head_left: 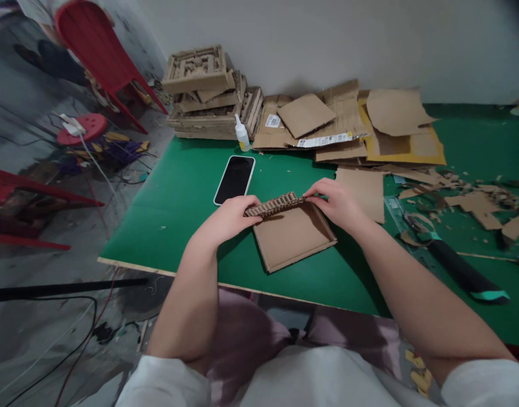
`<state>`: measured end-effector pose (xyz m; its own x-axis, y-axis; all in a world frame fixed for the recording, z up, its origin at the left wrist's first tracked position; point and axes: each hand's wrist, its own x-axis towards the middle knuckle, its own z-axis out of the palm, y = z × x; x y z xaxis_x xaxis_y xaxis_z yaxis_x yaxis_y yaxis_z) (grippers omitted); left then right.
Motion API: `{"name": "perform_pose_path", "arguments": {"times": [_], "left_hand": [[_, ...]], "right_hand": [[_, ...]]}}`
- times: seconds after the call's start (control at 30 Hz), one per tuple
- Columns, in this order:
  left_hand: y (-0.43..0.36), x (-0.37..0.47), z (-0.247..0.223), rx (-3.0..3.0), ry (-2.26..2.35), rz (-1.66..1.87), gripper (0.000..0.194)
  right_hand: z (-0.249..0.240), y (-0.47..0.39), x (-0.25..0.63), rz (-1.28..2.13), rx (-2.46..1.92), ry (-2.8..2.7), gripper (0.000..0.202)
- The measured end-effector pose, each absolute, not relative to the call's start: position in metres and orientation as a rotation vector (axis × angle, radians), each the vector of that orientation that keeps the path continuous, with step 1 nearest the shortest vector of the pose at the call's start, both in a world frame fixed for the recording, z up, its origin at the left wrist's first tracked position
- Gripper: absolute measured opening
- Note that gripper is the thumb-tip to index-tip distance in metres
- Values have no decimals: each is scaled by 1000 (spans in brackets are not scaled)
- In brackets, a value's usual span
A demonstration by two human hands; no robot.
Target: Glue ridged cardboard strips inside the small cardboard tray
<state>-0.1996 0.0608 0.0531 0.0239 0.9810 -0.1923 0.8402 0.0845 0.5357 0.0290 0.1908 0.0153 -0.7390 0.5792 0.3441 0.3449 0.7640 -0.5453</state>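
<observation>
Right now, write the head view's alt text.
A person's left hand holds a ridged brown cardboard strip along the far edge of a shallow brown cardboard tray, right hand at the strip's other end. A white-edged black phone lies on the green table.

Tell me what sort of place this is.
Probably a small cardboard craft workspace: a glue bottle, stacked cardboard panels and scattered cardboard scraps share the green tabletop.

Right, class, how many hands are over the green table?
2: the left hand at the left end of the corrugated strip, and the right hand by its right end.
</observation>
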Motion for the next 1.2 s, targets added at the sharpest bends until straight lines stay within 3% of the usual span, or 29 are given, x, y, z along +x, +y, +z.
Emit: {"name": "perform_pose_path", "arguments": {"times": [0.37, 0.87, 1.0, 1.2], "left_hand": [[62, -198, 54, 1818, 1792, 335, 12], [61, -196, 50, 1778, 1845, 363, 9], [61, -196, 49, 1753, 1844, 383, 18], [62, -197, 47, 1856, 1826, 317, 26]], "right_hand": [[7, 190, 25, 524, -584, -2518, 21], [3, 185, 18, 348, -616, -2523, 18], [5, 188, 19, 465, -631, -2529, 15], [8, 192, 26, 628, -686, -2604, 28]]}}
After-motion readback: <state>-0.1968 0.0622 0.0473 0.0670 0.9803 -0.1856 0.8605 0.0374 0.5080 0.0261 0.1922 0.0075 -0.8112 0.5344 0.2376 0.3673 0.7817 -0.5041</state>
